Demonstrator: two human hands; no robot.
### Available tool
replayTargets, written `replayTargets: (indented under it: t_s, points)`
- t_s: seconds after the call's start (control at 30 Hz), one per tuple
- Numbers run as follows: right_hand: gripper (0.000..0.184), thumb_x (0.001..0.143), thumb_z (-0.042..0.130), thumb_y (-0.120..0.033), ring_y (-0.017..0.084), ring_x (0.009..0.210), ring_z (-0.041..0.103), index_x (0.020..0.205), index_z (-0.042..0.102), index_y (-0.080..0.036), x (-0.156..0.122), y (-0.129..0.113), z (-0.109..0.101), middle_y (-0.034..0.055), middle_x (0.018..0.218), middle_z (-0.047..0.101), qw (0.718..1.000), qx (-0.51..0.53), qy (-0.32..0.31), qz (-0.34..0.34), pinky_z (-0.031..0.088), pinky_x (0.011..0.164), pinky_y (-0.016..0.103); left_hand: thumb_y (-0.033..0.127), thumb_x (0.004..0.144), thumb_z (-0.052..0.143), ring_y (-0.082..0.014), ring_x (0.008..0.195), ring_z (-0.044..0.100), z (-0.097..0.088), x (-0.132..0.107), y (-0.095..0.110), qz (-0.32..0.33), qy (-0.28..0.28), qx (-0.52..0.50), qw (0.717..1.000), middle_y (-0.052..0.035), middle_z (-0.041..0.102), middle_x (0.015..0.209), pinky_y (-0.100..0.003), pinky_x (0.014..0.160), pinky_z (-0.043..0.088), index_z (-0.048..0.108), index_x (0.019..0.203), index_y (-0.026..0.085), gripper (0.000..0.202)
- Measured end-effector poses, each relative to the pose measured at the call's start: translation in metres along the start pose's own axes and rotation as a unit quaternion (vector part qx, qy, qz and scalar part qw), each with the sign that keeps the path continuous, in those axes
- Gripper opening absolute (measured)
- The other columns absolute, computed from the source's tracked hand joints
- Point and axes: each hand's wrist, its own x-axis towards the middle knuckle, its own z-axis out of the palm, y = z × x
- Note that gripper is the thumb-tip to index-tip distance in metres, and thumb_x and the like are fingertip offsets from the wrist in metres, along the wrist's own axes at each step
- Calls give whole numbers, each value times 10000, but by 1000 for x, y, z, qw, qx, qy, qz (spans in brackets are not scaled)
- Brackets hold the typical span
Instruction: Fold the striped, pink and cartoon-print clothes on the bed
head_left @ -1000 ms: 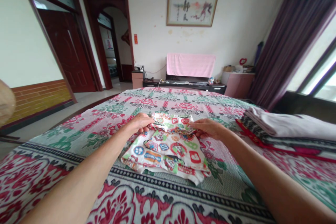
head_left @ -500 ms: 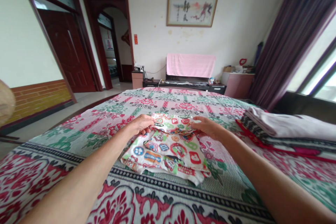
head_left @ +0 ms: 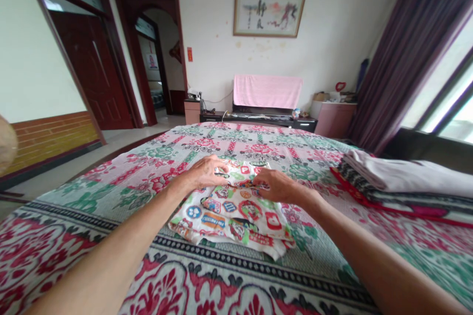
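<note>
Left hand (head_left: 207, 171), right hand (head_left: 275, 185): fingers curled on garment (head_left: 236, 214), pinch unclear | Apparently folding | Next likely needs level edges

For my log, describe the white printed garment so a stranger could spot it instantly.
Start at the large flowered cover filling the lower view. Near its middle lies a white garment, the left hand and right hand at its far end. Unlike the folded stack to the right, it is strewn with small red, blue, green and orange cartoon-like prints.
</note>
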Motion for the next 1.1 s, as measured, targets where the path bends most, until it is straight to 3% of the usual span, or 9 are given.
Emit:
replayTargets:
  t_s: [0.17, 0.37, 0.5, 0.7, 0.87, 1.1]
  points:
    - [195, 811, 482, -186, 126, 731, 529, 832, 676, -192, 2, -1, 10, 50, 814, 639, 999, -22, 19, 20, 336, 643, 227, 229, 754, 555, -153, 759, 553, 13, -1, 5, 115, -43, 57, 991, -29, 629, 796, -244, 691, 403, 714, 860, 209, 193]
    - [242, 826, 419, -185, 111, 612, 491, 705, 626, -152, 7, 4, 14, 43, 683, 618, 993, 3, 52, 107, 314, 595, 221, 209, 802, 448, -123, 616, 494, 26, 3, 2, 43, -5, 59, 997, -16, 587, 643, -227, 570, 307, 635, 653, 176, 241]
    - [249, 825, 412, -202, 107, 580, 487, 705, 625, -154, 10, 6, 15, 36, 665, 620, 990, 26, 54, 128, 304, 568, 216, 241, 814, 433, -109, 568, 447, 27, 6, 1, -2, -5, 27, 1000, 0, 538, 585, -228, 548, 269, 588, 609, 170, 267]
    - [245, 808, 417, -211, 111, 596, 494, 710, 635, -157, 9, 4, 16, 41, 680, 631, 989, 13, 52, 138, 303, 568, 216, 216, 747, 488, -111, 615, 482, 18, 1, 3, 27, -45, -4, 999, 14, 556, 626, -206, 592, 322, 630, 704, 191, 150]
    - [202, 769, 461, -210, 114, 620, 504, 740, 656, -165, 9, 2, 11, 40, 715, 644, 990, 17, 69, 123, 304, 570, 223, 182, 787, 421, -149, 702, 533, 16, 2, 2, 28, -16, 55, 998, -28, 612, 735, -239, 678, 382, 645, 753, 203, 227]
    - [195, 775, 475, -225, 94, 583, 485, 744, 666, -193, 9, -9, -1, 8, 671, 620, 991, 40, 95, 87, 295, 556, 228, 220, 820, 439, -165, 831, 540, -5, 3, -9, 62, 3, 78, 995, -31, 630, 844, -271, 820, 409, 667, 826, 232, 228]
